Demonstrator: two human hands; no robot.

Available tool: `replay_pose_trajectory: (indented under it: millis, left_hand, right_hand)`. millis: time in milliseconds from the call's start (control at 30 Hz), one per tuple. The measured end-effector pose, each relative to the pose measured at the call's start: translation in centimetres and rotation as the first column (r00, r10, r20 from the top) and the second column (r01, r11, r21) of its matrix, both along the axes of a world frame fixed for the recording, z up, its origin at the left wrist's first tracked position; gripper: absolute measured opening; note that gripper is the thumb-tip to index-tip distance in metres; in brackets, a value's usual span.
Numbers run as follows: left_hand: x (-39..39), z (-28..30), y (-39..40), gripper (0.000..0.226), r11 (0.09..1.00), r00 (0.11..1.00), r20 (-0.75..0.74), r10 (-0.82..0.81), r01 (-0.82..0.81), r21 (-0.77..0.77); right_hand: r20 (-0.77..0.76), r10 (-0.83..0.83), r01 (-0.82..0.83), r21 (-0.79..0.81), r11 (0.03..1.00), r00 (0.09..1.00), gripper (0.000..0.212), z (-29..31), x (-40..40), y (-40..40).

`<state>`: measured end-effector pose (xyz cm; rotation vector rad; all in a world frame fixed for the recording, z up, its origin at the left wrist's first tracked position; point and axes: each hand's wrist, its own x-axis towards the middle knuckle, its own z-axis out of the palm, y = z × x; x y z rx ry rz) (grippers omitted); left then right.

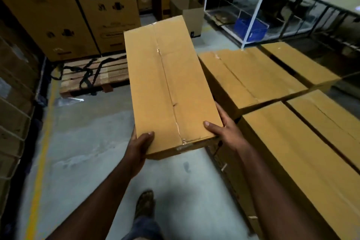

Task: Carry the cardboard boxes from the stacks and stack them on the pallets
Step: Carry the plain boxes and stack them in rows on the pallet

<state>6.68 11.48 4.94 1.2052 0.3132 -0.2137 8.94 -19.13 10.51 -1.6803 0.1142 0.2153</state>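
A grey concrete floor (81, 142) fills the lower left, with a yellow painted line (41, 154) running along its left side. Tall printed cartons (58, 11) stand at the top left on a wooden pallet (93, 76), whose bare front slats carry a loose black strap (85, 76). To the right, a stack of long cardboard boxes (292, 142) lies with taped tops level, four box tops showing side by side and end to end. Behind the stack stands a white-framed shelf rack (253, 15) with a blue crate (250, 26) on its low shelf, and a small open carton (187, 13) sits on the floor near the rack.

In the centre, a long carried box (169, 84) is held up in the air over the floor, just left of the stack, its taped seam pointing away from the person. The left hand (140, 146) grips the near left corner, thumb on top and fingers curled out of sight beneath. The right hand (224, 128) grips the near right edge, thumb pressed on the top face and fingers wrapped along the side. Both forearms reach in from the bottom edge. Below the box, one shoe (145, 204) rests on the floor.
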Motion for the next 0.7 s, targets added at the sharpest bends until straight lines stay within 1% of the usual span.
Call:
replay_pose_trajectory:
  millis: [67,167,267,333,467,533,633,700]
  left_hand:
    - [-2.5,1.6,-4.9,0.075,0.999,0.999,0.012,-0.032,0.032,0.013]
    - [-4.8,3.5,-12.2,0.077,0.996,0.996,0.033,-0.086,0.086,0.014]
    - [-5.9,4.0,-19.0,0.084,0.992,0.990,0.065,-0.125,0.125,0.015]
    - [-6.4,4.3,-23.9,0.085,0.990,0.987,0.086,-0.139,0.138,0.010]
    - [-7.0,4.2,-33.5,0.073,0.989,0.981,0.136,-0.141,0.145,-0.023]
    - [-7.2,4.0,-37.8,0.071,0.984,0.977,0.139,-0.162,0.171,-0.054]
    - [-7.5,4.2,-44.6,0.083,0.970,0.968,0.116,-0.222,0.231,-0.072]
    - [-7.8,4.6,-47.9,0.089,0.968,0.966,0.105,-0.238,0.245,-0.060]
  right_hand:
    - [0.031,-0.075,0.075,-0.020,0.997,0.997,0.084,1.6,-3.3,-5.1]
    - [0.066,-0.135,0.137,-0.027,0.990,0.989,0.085,4.0,-7.0,-12.3]
    - [0.060,-0.203,0.202,0.012,0.979,0.977,0.085,5.5,-9.5,-18.6]
    - [0.074,-0.253,0.252,0.015,0.968,0.965,0.085,5.9,-11.0,-22.9]
    - [0.089,-0.331,0.330,0.023,0.944,0.940,0.081,6.1,-12.6,-31.7]
    - [0.092,-0.360,0.359,0.026,0.933,0.928,0.080,6.1,-13.1,-36.1]
    - [0.098,-0.421,0.419,0.041,0.907,0.902,0.076,6.4,-14.5,-42.4]
    - [0.104,-0.438,0.436,0.042,0.899,0.893,0.079,6.4,-15.2,-45.6]
